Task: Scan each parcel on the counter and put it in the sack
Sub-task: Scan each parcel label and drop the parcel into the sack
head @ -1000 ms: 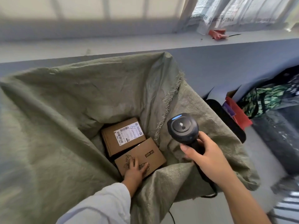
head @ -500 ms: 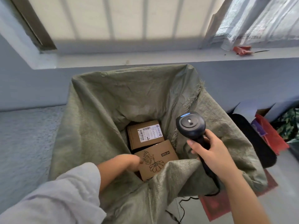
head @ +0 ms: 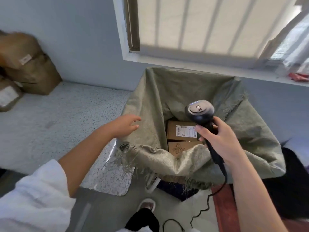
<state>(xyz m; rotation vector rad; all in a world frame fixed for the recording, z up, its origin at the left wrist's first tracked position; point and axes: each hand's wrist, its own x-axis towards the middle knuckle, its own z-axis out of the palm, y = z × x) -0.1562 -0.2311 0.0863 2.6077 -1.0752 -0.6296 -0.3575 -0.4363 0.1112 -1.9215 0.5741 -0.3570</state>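
Note:
The green woven sack [head: 150,101] stands open at the counter's right end. Inside lie two brown cardboard parcels: one with a white shipping label [head: 179,132] and, nearer me, one with a flower print [head: 178,148], partly hidden by the sack's rim. My right hand [head: 219,141] grips the black barcode scanner [head: 199,111] by its handle above the sack's mouth. My left hand [head: 124,125] hovers empty with relaxed fingers over the sack's left rim. More brown parcels [head: 30,67] sit blurred at the counter's far left.
The speckled grey counter [head: 66,118] stretches left of the sack. A window sill [head: 217,71] runs behind. The scanner's coiled cable [head: 200,208] hangs to the floor by my slippered foot [head: 147,205]. A black bag [head: 291,178] and a red mat [head: 224,208] lie right.
My left hand has left the flower-print parcel in the sack and risen out to the sack's left rim. The view has swung left, showing the counter and its parcels.

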